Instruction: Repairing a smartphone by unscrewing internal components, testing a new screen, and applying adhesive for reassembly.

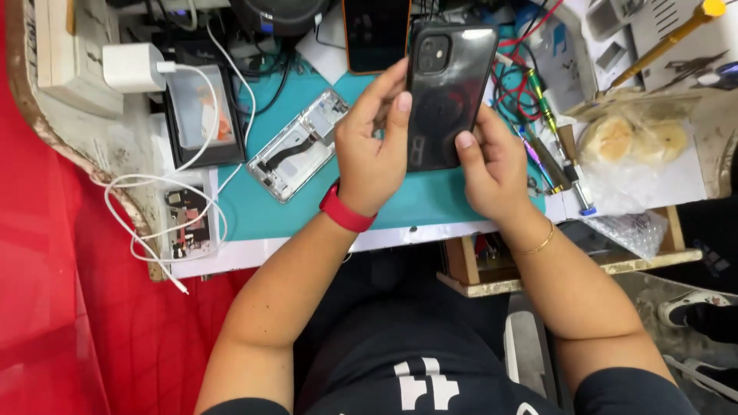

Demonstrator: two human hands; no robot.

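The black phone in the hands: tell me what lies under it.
Under the black phone lies a teal mat with red wires beside it. Whatever is directly beneath the phone and both hands is covered.

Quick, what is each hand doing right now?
Left hand: closed on the left edge of the black phone, its back facing up.
Right hand: closed on the same phone's right edge.

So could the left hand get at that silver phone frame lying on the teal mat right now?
Probably not at once: the left hand grips the black phone together with the right hand. The silver phone frame lies close beside it, uncovered.
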